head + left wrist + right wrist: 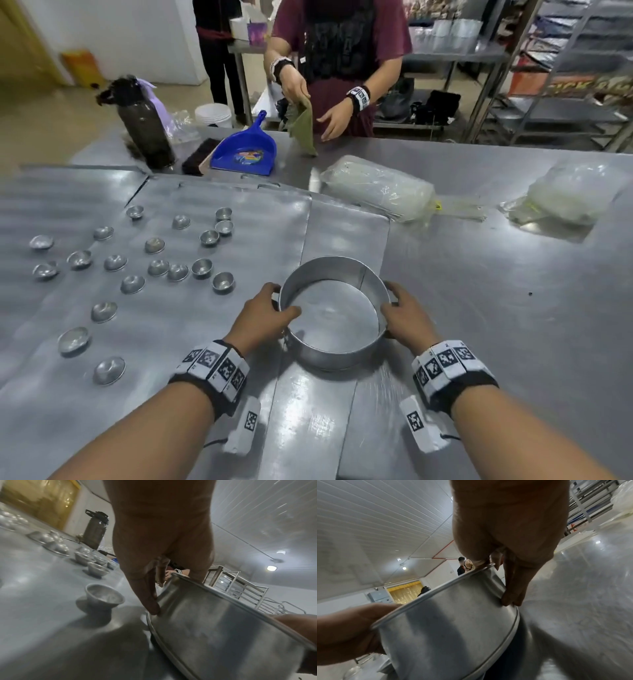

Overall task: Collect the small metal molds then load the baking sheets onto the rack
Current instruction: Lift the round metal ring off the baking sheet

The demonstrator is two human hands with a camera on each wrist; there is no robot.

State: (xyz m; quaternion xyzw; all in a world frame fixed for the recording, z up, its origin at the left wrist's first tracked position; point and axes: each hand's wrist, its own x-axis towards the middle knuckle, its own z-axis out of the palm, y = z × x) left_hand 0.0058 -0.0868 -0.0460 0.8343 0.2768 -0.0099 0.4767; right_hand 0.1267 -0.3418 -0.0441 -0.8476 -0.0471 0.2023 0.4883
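Both my hands hold a round, empty metal pan (329, 356) in front of me. My left hand (281, 301) grips its left rim, thumb inside and fingers (150, 601) on the outer wall. On the right rim my right hand (390, 299) grips the same way, fingers (513, 588) down the wall. The wrist views show the pan (214, 635) tilted with a dark gap under it. Several small metal molds (156, 267) lie scattered over flat baking sheets (239, 205) to the left; the nearest mold (104, 599) stands just left of the pan.
Across the table a person holds a green cloth (303, 126). A blue dustpan (245, 147), a brush (197, 157) and a dark bottle (145, 126) stand at the far edge. Two plastic bags (376, 188) (575, 195) lie at the right. Metal racks (565, 85) stand behind.
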